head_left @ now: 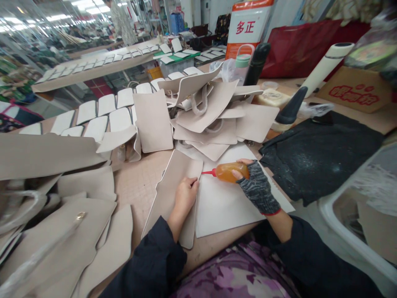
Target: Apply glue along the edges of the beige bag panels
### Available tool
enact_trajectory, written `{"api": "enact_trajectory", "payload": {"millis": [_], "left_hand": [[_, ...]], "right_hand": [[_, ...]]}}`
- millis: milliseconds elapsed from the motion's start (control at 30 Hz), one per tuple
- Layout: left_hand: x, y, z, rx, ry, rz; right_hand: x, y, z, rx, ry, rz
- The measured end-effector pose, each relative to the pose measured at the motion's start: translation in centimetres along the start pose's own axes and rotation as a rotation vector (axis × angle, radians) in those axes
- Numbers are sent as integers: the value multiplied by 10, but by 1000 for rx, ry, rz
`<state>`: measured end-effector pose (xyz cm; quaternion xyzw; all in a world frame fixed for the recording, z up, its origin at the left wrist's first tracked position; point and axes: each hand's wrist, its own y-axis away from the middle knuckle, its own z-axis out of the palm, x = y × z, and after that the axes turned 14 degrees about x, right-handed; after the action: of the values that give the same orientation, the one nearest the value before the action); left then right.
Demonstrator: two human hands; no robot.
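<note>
My left hand (186, 194) is bare and closed on the right edge of a beige leather panel (167, 192), which lies tilted on the table. In a dark fingerless glove, my right hand (256, 182) grips a squeeze bottle (231, 171) of amber liquid. The bottle lies sideways, its thin red nozzle pointing left, with the tip at the panel's right edge just above my left fingers. Whether the tip touches the edge I cannot tell. Beneath both hands is a white sheet (229, 207).
Beige bag pieces (207, 116) are piled behind the hands, and more (62, 236) lie at the left. A black cloth (322, 157) and a white bin (338, 223) are on the right. White pads (105, 105) stand in rows at the back left. A person (122, 22) is far behind.
</note>
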<state>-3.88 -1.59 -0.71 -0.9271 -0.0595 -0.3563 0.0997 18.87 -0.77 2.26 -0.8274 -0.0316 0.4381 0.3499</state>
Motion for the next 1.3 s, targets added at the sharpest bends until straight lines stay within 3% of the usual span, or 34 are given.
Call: {"api": "enact_trajectory", "payload": {"millis": [300,767,1300], "left_hand": [[-1,0,0,2,20,1],[-3,0,3,18,37,4],[0,1,0,17,20,8]], "right_hand": [[0,5,-3,-47,18,71],[-5,35,-20,-69,-2,163],[-26,71,-40,-215,-88,350]]}}
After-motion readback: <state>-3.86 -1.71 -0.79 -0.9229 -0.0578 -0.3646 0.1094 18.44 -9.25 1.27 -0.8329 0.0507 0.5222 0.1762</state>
